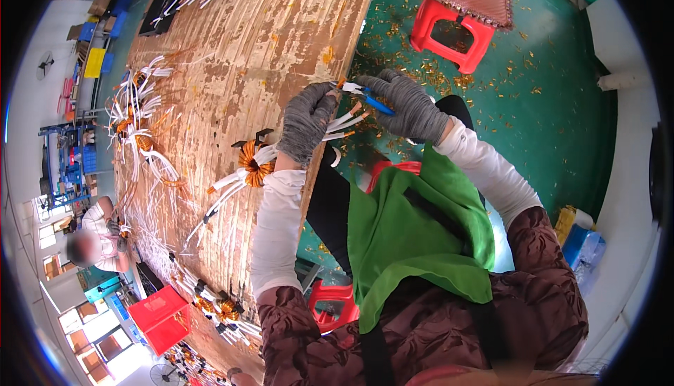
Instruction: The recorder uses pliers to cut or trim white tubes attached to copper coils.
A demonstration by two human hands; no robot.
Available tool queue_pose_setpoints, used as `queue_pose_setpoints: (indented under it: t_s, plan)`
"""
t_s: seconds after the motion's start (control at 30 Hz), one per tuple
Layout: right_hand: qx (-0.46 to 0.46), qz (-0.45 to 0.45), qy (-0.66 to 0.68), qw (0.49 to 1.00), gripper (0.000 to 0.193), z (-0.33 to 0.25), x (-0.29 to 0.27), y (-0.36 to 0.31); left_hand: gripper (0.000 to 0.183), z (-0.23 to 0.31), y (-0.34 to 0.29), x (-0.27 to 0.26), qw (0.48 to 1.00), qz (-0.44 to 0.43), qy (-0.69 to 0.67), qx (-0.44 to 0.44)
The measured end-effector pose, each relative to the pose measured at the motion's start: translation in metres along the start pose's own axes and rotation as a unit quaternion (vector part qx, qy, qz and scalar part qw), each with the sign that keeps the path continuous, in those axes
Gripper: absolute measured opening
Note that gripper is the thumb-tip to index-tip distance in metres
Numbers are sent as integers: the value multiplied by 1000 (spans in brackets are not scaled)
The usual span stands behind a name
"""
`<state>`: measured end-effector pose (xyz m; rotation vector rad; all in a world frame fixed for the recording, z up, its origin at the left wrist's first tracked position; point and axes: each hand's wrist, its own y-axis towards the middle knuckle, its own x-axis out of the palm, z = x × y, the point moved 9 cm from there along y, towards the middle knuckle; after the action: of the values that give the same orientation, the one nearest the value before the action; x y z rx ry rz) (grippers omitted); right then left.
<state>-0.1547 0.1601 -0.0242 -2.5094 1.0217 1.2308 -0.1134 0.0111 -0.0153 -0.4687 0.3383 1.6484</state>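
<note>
Near the edge of the table lies one coil, a ring of shiny orange wire with several white leads. Left hand, fingers curled, grips the leads; right hand, knuckles up, closes around one blue-handled tool.

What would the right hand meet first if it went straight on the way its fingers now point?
Beyond the blue-handled tool in the right hand's grip, probably the gloved left hand; depth is unclear, so it might pass just clear.
</note>
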Motion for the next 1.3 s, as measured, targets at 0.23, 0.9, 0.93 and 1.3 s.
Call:
queue_pose_setpoints:
  t_s: [0.23,0.9,0.93,1.3]
  plan:
    - [71,-52,190,978,64,3,4,-1,17,14,-5,-6,993,86,19,77]
    - [-182,60,-39,981,63,-21,-21,13,34,-6,-3,6,968,-133,-203,-65]
    - [-131,54,25,990,58,-14,-18,9,33,-5,1,2,984,-77,-158,-10]
    - [138,-95,466,869,46,6,30,-38,29,3,-1,18,985,48,149,77]
